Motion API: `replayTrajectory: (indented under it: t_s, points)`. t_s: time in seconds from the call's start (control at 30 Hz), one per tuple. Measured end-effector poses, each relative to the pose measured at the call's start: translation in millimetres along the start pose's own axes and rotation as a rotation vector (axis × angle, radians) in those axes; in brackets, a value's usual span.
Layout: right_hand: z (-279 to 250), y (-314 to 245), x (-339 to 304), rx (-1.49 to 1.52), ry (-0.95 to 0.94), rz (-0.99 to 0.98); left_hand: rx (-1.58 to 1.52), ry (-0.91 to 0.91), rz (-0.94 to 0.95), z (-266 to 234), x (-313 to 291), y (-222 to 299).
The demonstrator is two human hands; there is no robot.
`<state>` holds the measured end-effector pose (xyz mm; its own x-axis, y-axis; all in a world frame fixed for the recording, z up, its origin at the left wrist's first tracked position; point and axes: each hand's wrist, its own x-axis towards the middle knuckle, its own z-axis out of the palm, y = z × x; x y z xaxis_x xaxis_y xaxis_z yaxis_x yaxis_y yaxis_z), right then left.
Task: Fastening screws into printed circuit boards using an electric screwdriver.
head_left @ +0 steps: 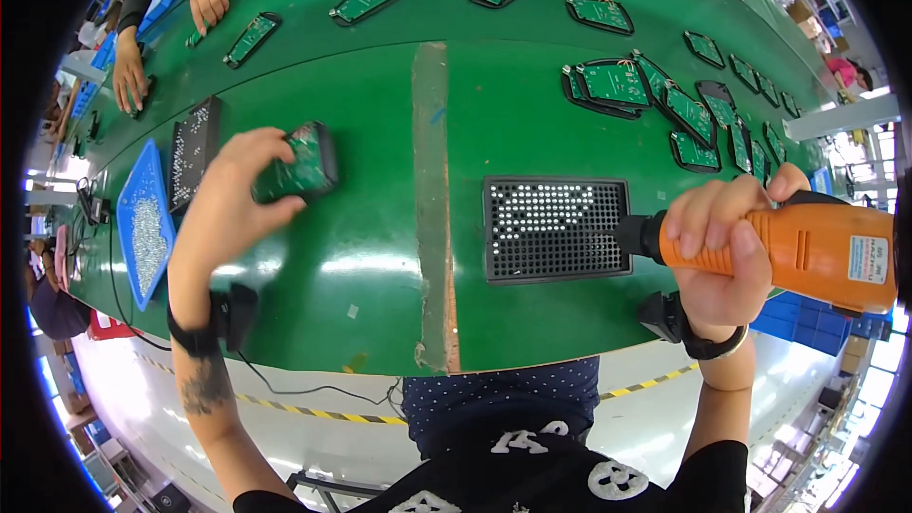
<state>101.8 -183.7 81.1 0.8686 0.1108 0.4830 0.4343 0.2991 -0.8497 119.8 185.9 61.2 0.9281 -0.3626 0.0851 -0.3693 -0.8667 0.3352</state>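
Note:
My left hand (233,176) grips a green circuit board in a black casing (309,160) by its edges, a little above the green table and tilted. The thumb and fingers reach around its near side. In my right hand (720,242) is an orange electric screwdriver (812,252) with a black nose, the fingers wrapped round its body. Its nose points left, at the right edge of a black perforated tray (560,277). Small screws with pale heads fill many of the tray's upper holes. The driver's very tip is hard to make out against the dark tray.
Boards in black casings lie in a pile (613,84) at the far right and in a row along the back. By my left arm are a blue tray (126,228) of small metal parts and a dark box (206,163). A co-worker's hands (209,0) work at the far left.

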Motion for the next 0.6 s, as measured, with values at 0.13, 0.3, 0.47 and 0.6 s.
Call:
replayTrajectory:
  t_s: [0.13,0.3,0.47,0.6]
  points:
    - [-5.4,7.4,-1.6,-0.019,0.005,-0.008,-0.198,-0.141,0.198,28.0,-22.5,95.1]
    - [8.8,14.3,2.4,-0.088,-0.008,-0.001,-0.433,-0.142,0.344,77.5,-51.5,156.7]
    - [11.2,19.3,1.5,-0.077,0.007,0.019,-0.448,0.022,0.206,117.8,-51.9,171.5]
    - [4.4,18.6,0.8,0.026,-0.017,0.017,-0.452,0.057,0.184,122.2,-52.1,172.0]
